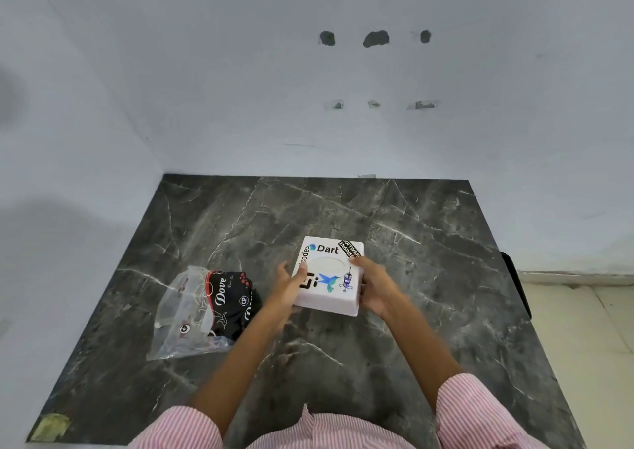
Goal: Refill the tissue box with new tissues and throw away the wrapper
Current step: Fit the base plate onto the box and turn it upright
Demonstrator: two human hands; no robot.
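On dark marble counter (429,277) — tissue pack (206,308) left of box (329,273), apart.

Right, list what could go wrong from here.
The white sticker-covered tissue box is gripped only at its sides by the left hand and right hand; it could slip. The clear plastic pack of black Dove tissues looks still wrapped, so swinging the box leftward might knock it.
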